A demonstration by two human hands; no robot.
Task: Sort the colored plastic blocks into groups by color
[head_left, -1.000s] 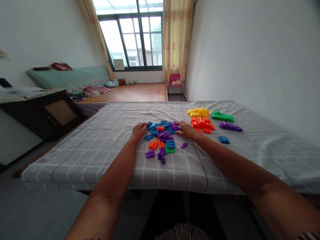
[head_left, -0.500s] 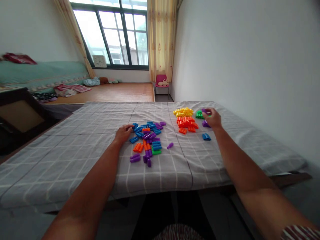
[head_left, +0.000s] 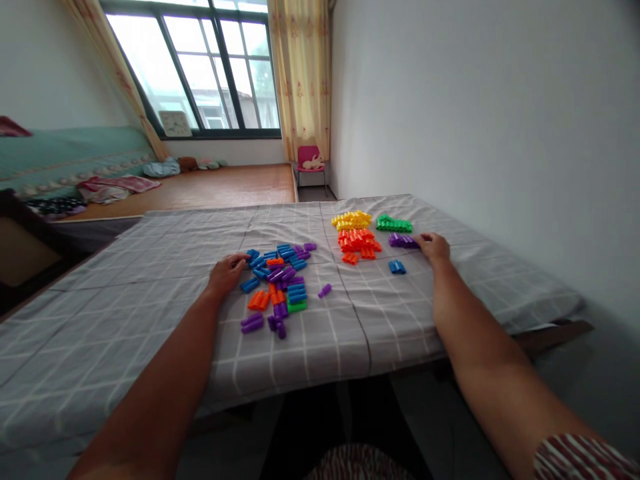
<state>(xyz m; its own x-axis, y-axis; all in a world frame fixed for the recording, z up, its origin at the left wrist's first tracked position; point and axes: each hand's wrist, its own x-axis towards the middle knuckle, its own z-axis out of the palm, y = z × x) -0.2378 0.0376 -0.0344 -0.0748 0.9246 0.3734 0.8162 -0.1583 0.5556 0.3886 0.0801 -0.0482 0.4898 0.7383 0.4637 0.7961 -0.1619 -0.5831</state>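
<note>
My right hand [head_left: 434, 247] pinches the right end of a row of purple plastic tube pieces [head_left: 401, 241] lying on the cloth. Just in front of that row is a blue tube piece [head_left: 397, 267]. At the left edge of a mixed pile my left hand [head_left: 229, 272] rests with its fingers curled together. Its fingertips meet a blue piece [head_left: 253, 255]; whether they grip anything is hidden. The pile holds blue, purple, orange and green pieces, among them an orange piece [head_left: 259, 301] and a purple pair [head_left: 253, 323].
Yellow pieces [head_left: 351, 220], orange pieces [head_left: 357, 241] and green pieces [head_left: 394, 223] stand in groups beyond the purple row. A lone purple piece [head_left: 325, 291] lies between pile and groups. A grey checked cloth [head_left: 165, 287] covers the table; a white wall [head_left: 450, 120] rises at right.
My right hand has brought a purple piece down from beside the green group to the right end of the purple row. My left hand stays by the pile. The view has turned slightly right.
</note>
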